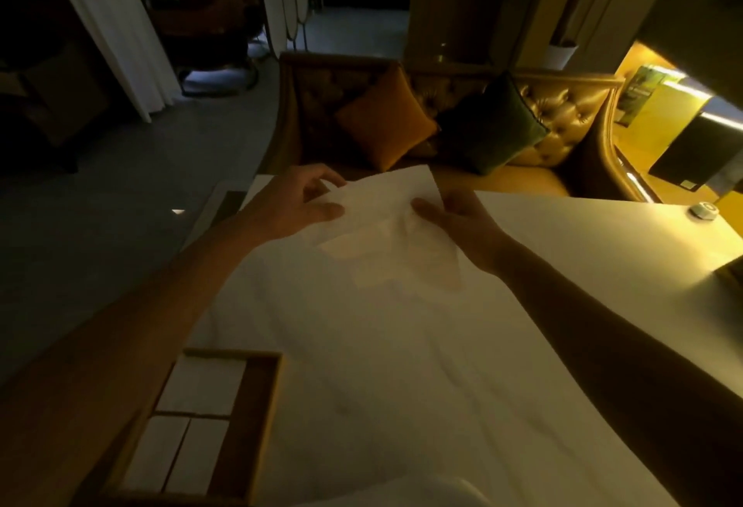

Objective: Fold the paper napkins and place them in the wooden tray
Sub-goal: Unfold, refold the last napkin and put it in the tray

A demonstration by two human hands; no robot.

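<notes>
A thin white paper napkin (382,201) is held spread above the far edge of the pale white counter (402,366), lifted off it between both hands. The left hand (297,201) has its grip closed on the sheet's left edge, thumb and fingers pinching it. The right hand (462,225) grips the right side, thumb lying on top and fingers hidden under the paper. The shallow brown wooden tray (269,406) sits at the counter's near left corner, back toward the person from the napkin, so the left hand looks the nearer one for placing. White folded napkins (201,390) already lie in it. Dim light makes the napkin's lower edge and creases hard to trace, and the left forearm hides the tray's left side.
</notes>
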